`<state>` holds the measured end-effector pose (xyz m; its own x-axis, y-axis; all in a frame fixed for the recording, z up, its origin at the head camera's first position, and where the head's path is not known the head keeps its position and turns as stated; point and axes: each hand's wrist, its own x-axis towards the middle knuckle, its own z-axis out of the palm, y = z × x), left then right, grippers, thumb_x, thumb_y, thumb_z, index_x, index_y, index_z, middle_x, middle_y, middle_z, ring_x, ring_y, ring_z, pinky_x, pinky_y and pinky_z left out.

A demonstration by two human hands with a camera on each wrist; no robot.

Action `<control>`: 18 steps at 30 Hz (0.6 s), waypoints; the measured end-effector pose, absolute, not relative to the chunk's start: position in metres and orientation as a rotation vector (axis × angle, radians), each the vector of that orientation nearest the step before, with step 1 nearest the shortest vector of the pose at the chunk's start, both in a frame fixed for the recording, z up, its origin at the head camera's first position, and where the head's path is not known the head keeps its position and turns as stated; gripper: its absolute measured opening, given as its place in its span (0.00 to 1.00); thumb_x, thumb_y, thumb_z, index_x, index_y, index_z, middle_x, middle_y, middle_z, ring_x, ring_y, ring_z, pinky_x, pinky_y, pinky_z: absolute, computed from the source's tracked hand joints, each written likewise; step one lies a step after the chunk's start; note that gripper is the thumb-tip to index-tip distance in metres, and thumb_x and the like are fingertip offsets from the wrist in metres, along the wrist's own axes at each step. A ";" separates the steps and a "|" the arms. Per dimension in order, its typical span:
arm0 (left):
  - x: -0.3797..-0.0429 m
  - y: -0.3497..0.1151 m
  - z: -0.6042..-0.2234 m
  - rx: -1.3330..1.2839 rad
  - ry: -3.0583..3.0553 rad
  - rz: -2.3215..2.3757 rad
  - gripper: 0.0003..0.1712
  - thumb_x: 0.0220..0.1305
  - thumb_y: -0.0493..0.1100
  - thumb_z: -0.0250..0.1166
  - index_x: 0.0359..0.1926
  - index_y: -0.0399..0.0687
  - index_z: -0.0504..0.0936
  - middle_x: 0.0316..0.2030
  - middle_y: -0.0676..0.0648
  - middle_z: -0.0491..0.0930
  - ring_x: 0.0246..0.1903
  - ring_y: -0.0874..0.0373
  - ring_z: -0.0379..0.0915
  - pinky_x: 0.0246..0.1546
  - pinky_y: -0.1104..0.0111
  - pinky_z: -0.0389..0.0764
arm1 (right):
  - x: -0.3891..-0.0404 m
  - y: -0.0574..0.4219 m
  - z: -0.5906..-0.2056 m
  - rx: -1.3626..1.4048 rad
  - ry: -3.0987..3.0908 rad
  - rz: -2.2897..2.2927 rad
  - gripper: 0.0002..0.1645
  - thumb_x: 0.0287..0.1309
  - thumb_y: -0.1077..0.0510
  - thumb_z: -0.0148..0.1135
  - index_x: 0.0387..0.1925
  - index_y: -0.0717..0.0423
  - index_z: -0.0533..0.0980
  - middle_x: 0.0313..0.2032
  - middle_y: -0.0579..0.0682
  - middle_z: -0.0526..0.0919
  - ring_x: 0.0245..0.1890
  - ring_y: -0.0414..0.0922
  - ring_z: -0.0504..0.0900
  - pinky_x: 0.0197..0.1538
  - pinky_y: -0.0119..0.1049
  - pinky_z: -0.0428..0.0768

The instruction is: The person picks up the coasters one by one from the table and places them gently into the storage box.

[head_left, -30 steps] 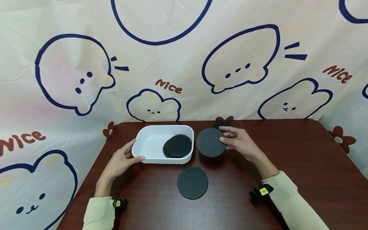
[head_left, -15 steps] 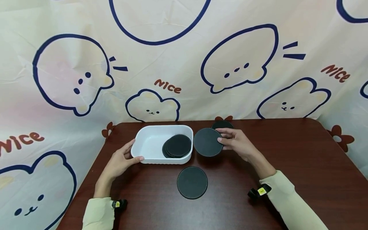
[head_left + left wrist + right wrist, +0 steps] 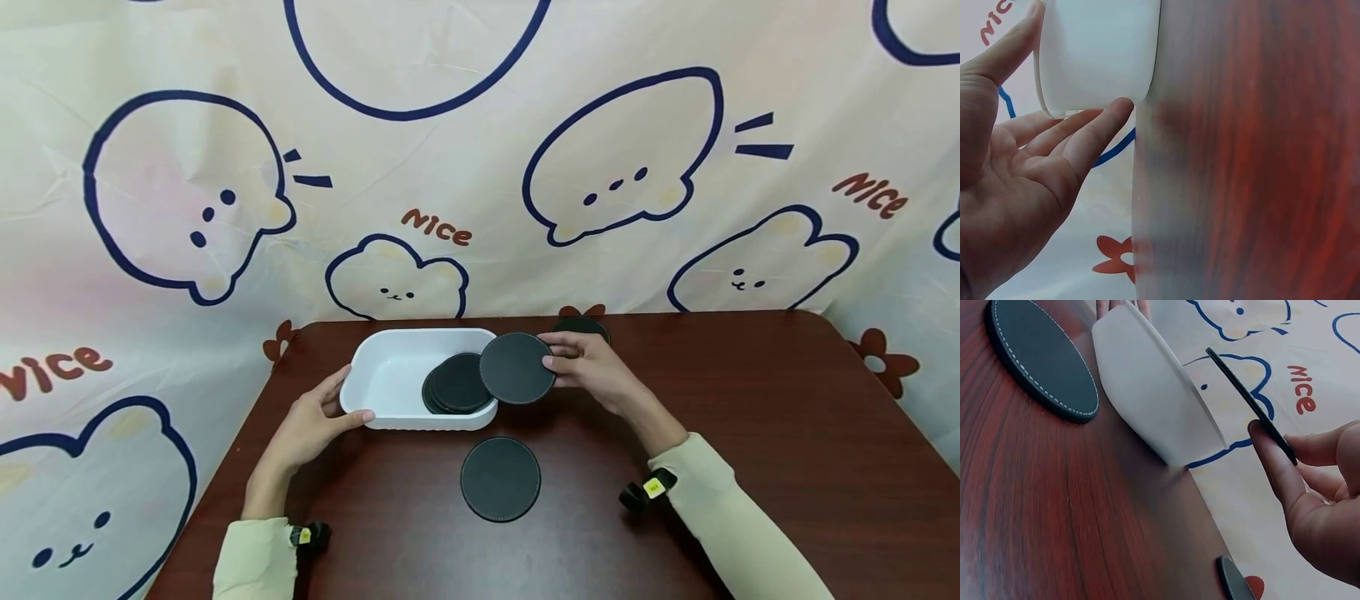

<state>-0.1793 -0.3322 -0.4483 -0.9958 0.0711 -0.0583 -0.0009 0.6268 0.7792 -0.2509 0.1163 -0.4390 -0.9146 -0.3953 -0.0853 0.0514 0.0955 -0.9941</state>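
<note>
My right hand [image 3: 600, 371] pinches a round dark coaster [image 3: 516, 368] by its right edge, thumb on one face and fingers on the other. In the head view the coaster overlaps the right rim of a white plastic bin [image 3: 390, 379]; the right wrist view shows it raised off the table and tilted. Several black coasters [image 3: 459, 383] lie overlapping in the bin's right half. My left hand [image 3: 303, 429] holds the bin's left end, thumb on the near corner and fingers against the end wall. In the left wrist view, fingertips [image 3: 1121, 107] touch the bin's wall [image 3: 1097, 56].
Another stitched coaster [image 3: 501, 479] lies flat on the brown table [image 3: 750, 400] in front of the bin. Behind my right hand, one more coaster [image 3: 583, 327] rests near the back edge, partly covered. A printed cloth [image 3: 480, 167] hangs behind the table.
My right hand has moved left with the coaster, from beside the bin to over its right rim. The left hand and the bin have stayed in place.
</note>
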 end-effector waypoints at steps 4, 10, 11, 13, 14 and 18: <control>-0.179 -0.332 -0.448 0.057 2.752 1.318 0.60 0.66 0.55 0.78 0.86 0.44 0.52 0.81 0.32 0.62 0.72 0.35 0.74 0.64 0.49 0.82 | -0.253 0.104 -0.439 -0.338 2.026 -1.885 0.31 0.78 0.63 0.61 0.77 0.62 0.68 0.63 0.68 0.81 0.42 0.38 0.92 0.48 0.31 0.91; -0.177 -0.333 -0.447 0.054 2.751 1.324 0.60 0.66 0.54 0.78 0.87 0.45 0.51 0.80 0.32 0.63 0.72 0.35 0.74 0.63 0.51 0.83 | -0.254 0.086 -0.438 -0.329 1.978 -1.916 0.30 0.77 0.64 0.61 0.77 0.61 0.70 0.62 0.65 0.83 0.43 0.38 0.91 0.49 0.32 0.91; -0.177 -0.332 -0.447 0.051 2.749 1.323 0.60 0.66 0.54 0.78 0.87 0.45 0.51 0.80 0.32 0.63 0.72 0.35 0.75 0.63 0.52 0.84 | -0.254 0.083 -0.438 -0.325 1.976 -1.919 0.30 0.77 0.64 0.61 0.76 0.61 0.70 0.62 0.65 0.83 0.43 0.38 0.91 0.48 0.33 0.91; -0.176 -0.332 -0.447 0.047 2.745 1.323 0.60 0.66 0.54 0.78 0.87 0.45 0.51 0.80 0.31 0.64 0.71 0.35 0.75 0.62 0.54 0.85 | -0.254 0.078 -0.438 -0.323 1.971 -1.926 0.30 0.77 0.64 0.61 0.76 0.61 0.71 0.62 0.65 0.83 0.43 0.38 0.92 0.48 0.33 0.91; -0.176 -0.332 -0.447 0.049 2.742 1.325 0.60 0.66 0.54 0.78 0.87 0.45 0.51 0.80 0.31 0.64 0.71 0.35 0.76 0.61 0.54 0.86 | -0.254 0.076 -0.439 -0.323 1.973 -1.930 0.29 0.77 0.65 0.61 0.75 0.61 0.71 0.61 0.65 0.84 0.42 0.39 0.92 0.48 0.33 0.91; -0.178 -0.332 -0.448 0.062 2.745 1.328 0.60 0.67 0.54 0.77 0.87 0.45 0.51 0.80 0.32 0.64 0.70 0.35 0.76 0.61 0.55 0.86 | -0.256 0.066 -0.442 -0.302 1.965 -1.948 0.28 0.76 0.65 0.62 0.74 0.60 0.73 0.59 0.64 0.85 0.41 0.39 0.92 0.48 0.35 0.92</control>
